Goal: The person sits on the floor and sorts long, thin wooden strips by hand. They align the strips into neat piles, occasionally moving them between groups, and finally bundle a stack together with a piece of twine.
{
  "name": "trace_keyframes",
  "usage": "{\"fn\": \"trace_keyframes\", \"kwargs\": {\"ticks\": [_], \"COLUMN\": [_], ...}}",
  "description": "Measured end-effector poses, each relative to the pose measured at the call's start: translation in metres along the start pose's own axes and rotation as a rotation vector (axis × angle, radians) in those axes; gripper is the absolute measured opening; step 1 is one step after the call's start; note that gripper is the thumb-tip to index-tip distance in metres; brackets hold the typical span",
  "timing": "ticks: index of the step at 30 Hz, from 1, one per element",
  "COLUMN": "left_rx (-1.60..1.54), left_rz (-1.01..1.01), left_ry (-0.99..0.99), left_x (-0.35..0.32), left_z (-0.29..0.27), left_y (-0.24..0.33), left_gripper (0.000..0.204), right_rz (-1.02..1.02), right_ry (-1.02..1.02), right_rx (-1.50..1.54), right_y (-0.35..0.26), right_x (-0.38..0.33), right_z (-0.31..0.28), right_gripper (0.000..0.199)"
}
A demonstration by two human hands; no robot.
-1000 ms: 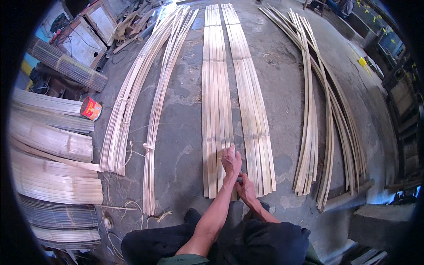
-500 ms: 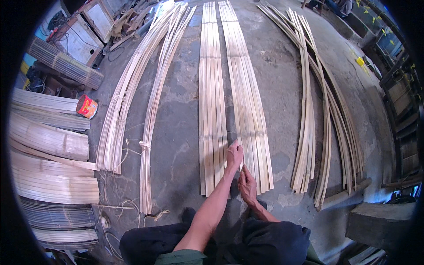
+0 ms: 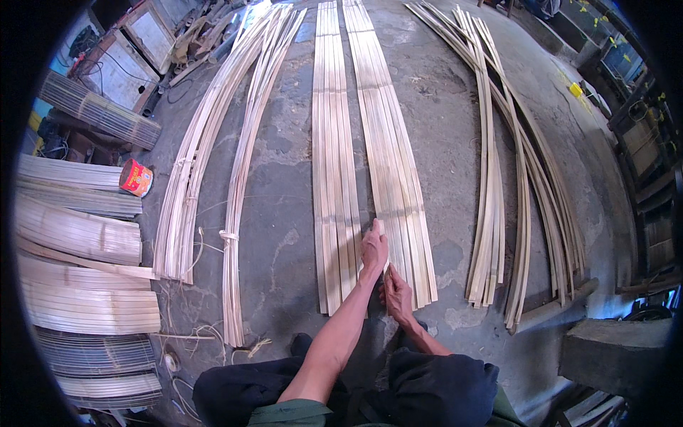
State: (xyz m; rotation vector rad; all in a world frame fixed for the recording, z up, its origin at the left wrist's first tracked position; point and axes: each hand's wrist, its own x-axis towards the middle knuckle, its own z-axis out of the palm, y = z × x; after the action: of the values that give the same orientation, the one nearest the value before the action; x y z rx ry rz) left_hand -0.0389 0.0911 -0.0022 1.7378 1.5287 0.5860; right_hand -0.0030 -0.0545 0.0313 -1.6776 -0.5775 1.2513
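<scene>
Two long rows of pale bamboo strips lie side by side on the floor, a left row (image 3: 333,142) and a right row (image 3: 398,171), with a narrow gap between them. At the near part of that gap, my left hand (image 3: 373,248) is closed on a bamboo strip along the inner edge of the right row. Just below it and to the right, my right hand (image 3: 397,293) pinches the near end of the strip. Most of the strip under my fingers is hidden.
Tied bundles of strips (image 3: 231,285) lie to the left, and loose crossing strips (image 3: 491,213) to the right. Stacked bamboo slat panels (image 3: 89,285) and a red tub (image 3: 136,178) stand at far left. A concrete block (image 3: 615,349) sits at lower right.
My hands stay close together at the inner edge of the right row, with only a slight shift. The whole view has turned a little, moving the rows slightly left.
</scene>
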Motion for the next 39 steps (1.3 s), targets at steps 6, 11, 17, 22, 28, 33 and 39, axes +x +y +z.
{"fn": "trace_keyframes", "kwargs": {"ticks": [6, 11, 17, 22, 28, 33, 39], "left_rx": [-0.229, -0.358, -0.210, 0.113, 0.432, 0.405, 0.326], "left_rz": [-0.050, 0.080, 0.165, 0.474, 0.673, 0.691, 0.668], "left_ry": [0.102, 0.170, 0.007, -0.066, -0.209, -0.216, -0.286], "left_x": [-0.005, -0.025, -0.024, -0.057, -0.092, -0.094, -0.088], "left_z": [-0.003, 0.000, 0.011, 0.029, 0.049, 0.048, 0.040], "left_y": [0.008, 0.064, 0.058, 0.063, 0.038, 0.037, 0.042], "left_gripper": [0.043, 0.030, 0.037, 0.046, 0.057, 0.057, 0.055], "right_rz": [-0.141, -0.382, -0.238, -0.195, -0.341, -0.374, -0.413], "right_ry": [0.078, 0.206, 0.326, 0.400, 0.373, 0.377, 0.416], "right_rx": [-0.035, -0.034, -0.225, -0.464, -0.317, -0.373, -0.300], "right_y": [0.014, 0.015, -0.018, -0.017, -0.013, -0.003, -0.011], "right_x": [0.001, -0.003, -0.001, 0.030, 0.040, 0.040, 0.024], "right_z": [0.001, -0.016, -0.056, -0.105, -0.110, -0.112, -0.109], "right_gripper": [0.045, 0.047, 0.039, 0.036, 0.037, 0.036, 0.035]}}
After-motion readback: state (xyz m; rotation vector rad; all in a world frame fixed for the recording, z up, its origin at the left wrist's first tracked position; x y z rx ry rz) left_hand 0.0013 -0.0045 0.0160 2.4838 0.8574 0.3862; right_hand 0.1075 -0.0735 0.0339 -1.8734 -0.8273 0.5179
